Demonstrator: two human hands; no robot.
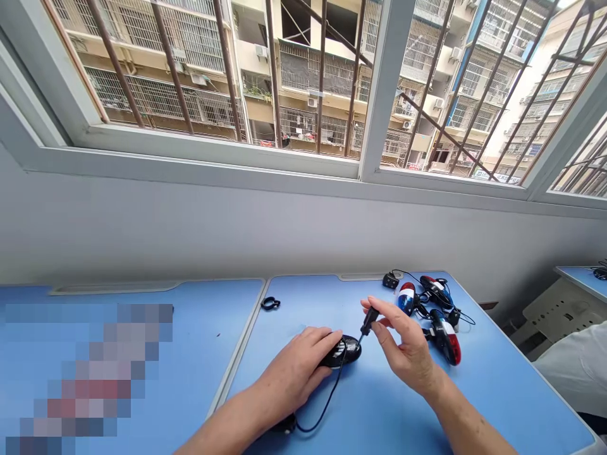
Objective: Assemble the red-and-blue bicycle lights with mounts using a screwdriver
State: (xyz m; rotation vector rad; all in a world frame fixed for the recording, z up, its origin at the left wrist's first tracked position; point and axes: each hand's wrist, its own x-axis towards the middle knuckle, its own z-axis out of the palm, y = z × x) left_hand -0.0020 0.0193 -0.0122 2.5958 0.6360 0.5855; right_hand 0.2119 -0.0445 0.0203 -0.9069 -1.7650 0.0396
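A black oval device (pixel 351 354) is held down on the blue desk (pixel 379 414) by the left hand (pixel 306 361), which is clamped over its left end. A tilted screwdriver (pixel 368 323) is pinched in the right hand (pixel 408 354), its tip apparently set against the device's right end.

The blue counter (pixel 403 411) is bearing a ring (pixel 270 308) on the far side, a black device (pixel 349 351) nearer, and lights (pixel 446 338) and a box (pixel 390 281) at right.
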